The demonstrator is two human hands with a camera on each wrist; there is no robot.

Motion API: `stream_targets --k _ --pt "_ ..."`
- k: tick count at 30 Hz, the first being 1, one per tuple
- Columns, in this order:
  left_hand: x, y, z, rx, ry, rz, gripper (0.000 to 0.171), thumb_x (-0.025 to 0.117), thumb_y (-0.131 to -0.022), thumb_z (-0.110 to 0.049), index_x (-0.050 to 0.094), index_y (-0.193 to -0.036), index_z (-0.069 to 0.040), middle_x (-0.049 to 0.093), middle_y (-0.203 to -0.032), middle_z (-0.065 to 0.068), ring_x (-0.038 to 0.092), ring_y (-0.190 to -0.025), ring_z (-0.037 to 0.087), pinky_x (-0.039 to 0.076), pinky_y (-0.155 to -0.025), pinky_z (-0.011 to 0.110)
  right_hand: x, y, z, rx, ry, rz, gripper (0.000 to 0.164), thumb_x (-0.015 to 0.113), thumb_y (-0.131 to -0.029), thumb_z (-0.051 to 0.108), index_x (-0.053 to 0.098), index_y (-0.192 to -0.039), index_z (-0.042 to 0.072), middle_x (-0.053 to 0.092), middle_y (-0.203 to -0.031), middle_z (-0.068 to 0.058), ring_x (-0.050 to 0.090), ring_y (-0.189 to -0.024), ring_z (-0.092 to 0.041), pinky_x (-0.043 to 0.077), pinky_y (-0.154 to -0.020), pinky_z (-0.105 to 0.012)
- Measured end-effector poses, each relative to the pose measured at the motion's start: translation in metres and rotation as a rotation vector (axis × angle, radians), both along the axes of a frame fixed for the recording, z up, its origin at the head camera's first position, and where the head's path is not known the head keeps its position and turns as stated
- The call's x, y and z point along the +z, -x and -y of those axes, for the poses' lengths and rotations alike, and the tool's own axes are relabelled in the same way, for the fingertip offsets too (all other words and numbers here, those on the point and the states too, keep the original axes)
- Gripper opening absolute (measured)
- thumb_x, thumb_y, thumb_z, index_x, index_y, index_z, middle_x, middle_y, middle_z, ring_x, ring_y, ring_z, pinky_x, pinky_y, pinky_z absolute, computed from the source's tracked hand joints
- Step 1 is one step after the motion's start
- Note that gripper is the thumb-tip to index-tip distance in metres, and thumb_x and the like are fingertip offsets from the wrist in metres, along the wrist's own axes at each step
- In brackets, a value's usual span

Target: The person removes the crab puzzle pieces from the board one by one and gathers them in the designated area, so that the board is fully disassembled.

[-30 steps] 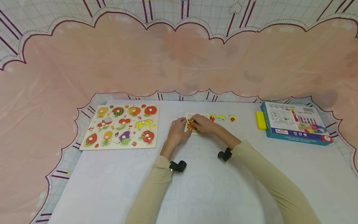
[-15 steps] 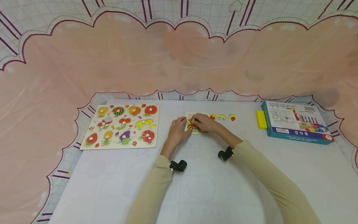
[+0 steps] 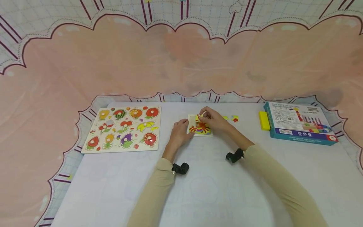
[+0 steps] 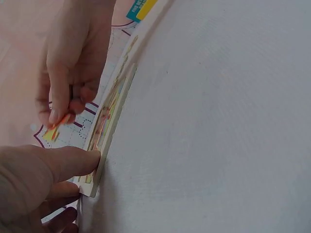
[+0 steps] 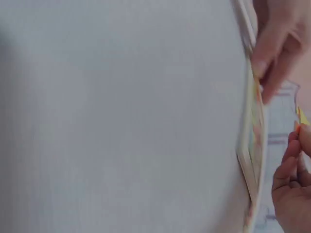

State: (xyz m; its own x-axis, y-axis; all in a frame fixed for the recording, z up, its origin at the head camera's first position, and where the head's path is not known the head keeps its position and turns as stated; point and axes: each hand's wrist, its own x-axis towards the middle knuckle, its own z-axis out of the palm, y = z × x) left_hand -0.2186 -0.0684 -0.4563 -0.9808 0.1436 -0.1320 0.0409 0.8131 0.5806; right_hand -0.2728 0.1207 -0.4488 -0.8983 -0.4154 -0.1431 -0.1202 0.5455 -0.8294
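Observation:
A small framed jigsaw puzzle (image 3: 192, 119) lies on the white table in the head view, with a red-orange crab-like picture and a rainbow on its fitted pieces. My left hand (image 3: 180, 130) grips the frame's left end, the thumb on the near rim (image 4: 100, 167) in the left wrist view. Just over the puzzle's far part, my right hand (image 3: 214, 119) pinches a small yellow and orange jigsaw piece (image 4: 52, 133) between thumb and fingers. That piece is clear of the board in the left wrist view. In the right wrist view, fingers hide part of the piece (image 5: 302, 116).
Loose jigsaw pieces (image 3: 235, 119) lie right of the puzzle, partly behind my right hand. A fruit puzzle board (image 3: 119, 150) lies at left. At right are a yellow block (image 3: 264, 121) and a teal-edged box (image 3: 303, 123).
My right hand has risen off the puzzle and shifted back and right, the piece now showing in its fingertips. More of the crab picture is visible. My left hand stays in place.

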Motion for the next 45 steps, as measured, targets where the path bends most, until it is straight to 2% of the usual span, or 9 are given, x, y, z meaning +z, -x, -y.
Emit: stream_targets --k 4,7,14,27,38,41,45 --pt "0.001 0.000 -0.001 -0.003 0.003 -0.003 0.063 0.069 -0.089 -0.024 0.046 -0.143 -0.003 0.044 -0.150 0.010 0.037 -0.139 0.031 0.031 -0.117 0.042 0.005 0.000 -0.024 -0.040 -0.056 -0.025 0.022 0.056 -0.098 0.019 0.054 -0.117 0.008 0.056 -0.104 -0.012 0.050 -0.093 -0.024 0.042 -0.078 -0.028" --pt "0.001 0.000 -0.001 0.001 0.007 0.005 0.063 0.069 -0.090 -0.024 0.045 -0.144 -0.003 0.043 -0.151 0.010 0.036 -0.140 0.031 0.031 -0.118 0.042 0.003 -0.001 -0.042 -0.050 -0.113 -0.023 0.024 0.056 -0.098 0.017 0.054 -0.118 0.004 0.058 -0.104 -0.015 0.051 -0.093 -0.024 0.042 -0.078 -0.027" --pt "0.000 0.000 -0.001 0.004 0.020 0.008 0.063 0.068 -0.090 -0.026 0.045 -0.145 -0.004 0.043 -0.151 0.010 0.036 -0.140 0.030 0.031 -0.118 0.041 -0.008 -0.006 -0.066 -0.020 -0.157 0.003 0.025 0.056 -0.098 0.016 0.055 -0.118 0.001 0.059 -0.102 -0.015 0.051 -0.092 -0.023 0.043 -0.078 -0.027" --pt "0.001 -0.001 0.000 -0.003 0.007 0.002 0.061 0.067 -0.091 -0.022 0.045 -0.143 -0.002 0.044 -0.149 0.011 0.038 -0.137 0.029 0.031 -0.117 0.040 -0.012 -0.011 -0.057 0.030 -0.249 -0.100 0.019 0.062 -0.094 0.012 0.059 -0.108 0.001 0.053 -0.091 -0.010 0.048 -0.087 -0.022 0.041 -0.074 -0.028" --pt "-0.001 -0.003 0.000 -0.003 0.016 0.000 0.063 0.067 -0.091 -0.025 0.043 -0.145 -0.003 0.042 -0.151 0.010 0.036 -0.139 0.030 0.030 -0.118 0.041 -0.007 -0.013 -0.049 0.045 -0.372 -0.131 0.018 0.064 -0.092 0.013 0.058 -0.103 0.001 0.051 -0.090 -0.011 0.048 -0.085 -0.023 0.040 -0.071 -0.028" --pt "-0.001 -0.003 0.000 -0.001 0.008 -0.001 0.063 0.068 -0.091 -0.025 0.043 -0.145 -0.003 0.042 -0.151 0.011 0.036 -0.139 0.030 0.030 -0.118 0.041 -0.003 -0.013 -0.047 0.029 -0.350 -0.118 0.018 0.064 -0.093 0.014 0.058 -0.104 0.002 0.052 -0.090 -0.010 0.049 -0.086 -0.023 0.042 -0.071 -0.027" --pt "-0.002 -0.002 0.001 -0.006 0.000 -0.006 0.063 0.067 -0.091 -0.025 0.043 -0.145 -0.003 0.042 -0.151 0.011 0.036 -0.139 0.031 0.030 -0.118 0.042 0.002 -0.011 -0.042 -0.006 -0.238 -0.088 0.023 0.062 -0.094 0.017 0.059 -0.111 0.001 0.055 -0.095 -0.011 0.052 -0.090 -0.024 0.046 -0.070 -0.023"
